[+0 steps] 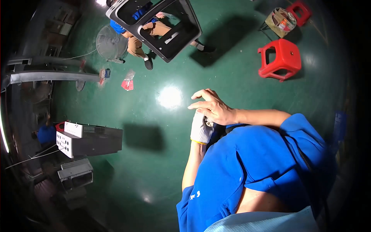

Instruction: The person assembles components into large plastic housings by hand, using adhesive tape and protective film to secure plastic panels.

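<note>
My left hand [201, 129] wears a white knitted glove with a yellow cuff and is held in front of my body. A small grey and dark thing [209, 123] shows at its palm side, too small to name, and the gloved fingers seem curled around it. Just above and against the glove is my bare right hand [216, 108]. Its fingers are stretched out and apart, pointing left, and nothing shows between them. The right hand hides part of the gloved fingers.
A black and grey frame-like housing [170, 34] hangs at the top, a seated person behind it. Beside them stands a round fan [112, 41]. Red stools [288, 58] and a bag [280, 20] are at upper right. A grey metal cabinet [96, 141] is at left above green floor.
</note>
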`<action>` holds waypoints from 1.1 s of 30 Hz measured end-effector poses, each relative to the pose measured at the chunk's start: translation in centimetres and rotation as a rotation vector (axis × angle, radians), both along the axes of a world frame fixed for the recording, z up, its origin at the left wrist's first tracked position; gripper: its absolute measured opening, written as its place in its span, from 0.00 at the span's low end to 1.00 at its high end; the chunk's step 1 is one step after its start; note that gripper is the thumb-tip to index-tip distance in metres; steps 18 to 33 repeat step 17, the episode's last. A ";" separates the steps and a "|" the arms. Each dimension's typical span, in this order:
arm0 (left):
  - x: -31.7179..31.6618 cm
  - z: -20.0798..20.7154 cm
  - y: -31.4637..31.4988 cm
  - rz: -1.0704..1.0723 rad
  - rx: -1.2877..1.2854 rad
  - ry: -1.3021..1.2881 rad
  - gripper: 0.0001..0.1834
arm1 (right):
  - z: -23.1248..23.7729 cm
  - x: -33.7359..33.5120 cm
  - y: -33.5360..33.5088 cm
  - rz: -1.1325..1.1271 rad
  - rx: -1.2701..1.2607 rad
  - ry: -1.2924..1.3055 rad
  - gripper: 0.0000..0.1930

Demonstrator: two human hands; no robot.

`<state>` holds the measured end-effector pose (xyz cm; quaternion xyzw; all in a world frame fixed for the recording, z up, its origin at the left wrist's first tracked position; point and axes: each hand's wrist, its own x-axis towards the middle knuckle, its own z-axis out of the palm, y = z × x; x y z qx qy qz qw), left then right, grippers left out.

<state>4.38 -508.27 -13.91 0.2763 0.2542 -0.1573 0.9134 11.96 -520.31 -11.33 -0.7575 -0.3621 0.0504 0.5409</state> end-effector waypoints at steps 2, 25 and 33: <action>-0.7 0.2 -0.1 -0.058 0.162 0.117 0.20 | -0.6 -1.5 -0.3 -0.103 0.004 0.040 0.11; 1.2 -1.5 6.7 -0.366 0.013 0.054 0.28 | -2.2 -4.7 3.5 -0.396 0.117 0.298 0.12; 1.2 -1.5 6.7 -0.366 0.013 0.054 0.28 | -2.2 -4.7 3.5 -0.396 0.117 0.298 0.12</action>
